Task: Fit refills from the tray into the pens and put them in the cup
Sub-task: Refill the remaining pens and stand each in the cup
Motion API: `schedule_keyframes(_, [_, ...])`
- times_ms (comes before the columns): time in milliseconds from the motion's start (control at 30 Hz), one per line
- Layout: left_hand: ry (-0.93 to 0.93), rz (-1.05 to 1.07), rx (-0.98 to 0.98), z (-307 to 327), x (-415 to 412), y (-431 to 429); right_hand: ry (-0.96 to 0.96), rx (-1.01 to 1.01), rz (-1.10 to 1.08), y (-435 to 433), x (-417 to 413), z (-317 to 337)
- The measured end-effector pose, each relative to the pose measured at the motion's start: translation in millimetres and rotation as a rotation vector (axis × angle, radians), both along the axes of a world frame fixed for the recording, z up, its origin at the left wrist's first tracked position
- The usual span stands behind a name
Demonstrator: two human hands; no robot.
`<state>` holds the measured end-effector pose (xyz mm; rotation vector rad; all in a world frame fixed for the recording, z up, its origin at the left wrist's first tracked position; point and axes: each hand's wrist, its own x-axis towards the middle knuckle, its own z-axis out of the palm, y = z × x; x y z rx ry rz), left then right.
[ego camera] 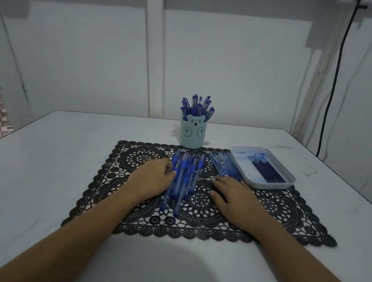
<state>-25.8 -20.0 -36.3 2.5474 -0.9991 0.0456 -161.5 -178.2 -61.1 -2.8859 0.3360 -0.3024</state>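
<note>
- The left hand (150, 179) has its fingers (169, 171) curled against the left edge of the loose pens (187, 171). Whether they have pinched one yet cannot be told.
- The right hand (239, 200) lies flat on the lace mat (291, 216), fingers straight and holding nothing, just short of a paler heap of pen parts (225, 166).
- Beyond that heap, the tray (290, 178) holds the dark refills (266, 171).
- The cup (192, 133) stands behind the pile on the bench (25, 174), already bristling with pens.
- The step appears to be picking the next pen. The next move calls for lifting one clear while the right hand fetches a refill.
</note>
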Motion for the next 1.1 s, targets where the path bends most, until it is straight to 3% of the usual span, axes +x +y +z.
schedule_keyframes(200, [0.185,0.035,-0.059,4,6,6,-0.003,-0.005,0.010,-2,1,-1])
schedule_keyframes(633, [0.207,0.018,0.032,8,2,8,-0.002,-0.027,0.015,-5,3,-3])
schedule_keyframes(900, [-0.008,0.120,0.124,10,-1,10,0.001,-0.035,0.014,-6,4,-5])
schedule_keyframes(1100, [-0.054,0.186,0.032,12,-3,12,-0.011,-0.037,0.020,-8,6,-8])
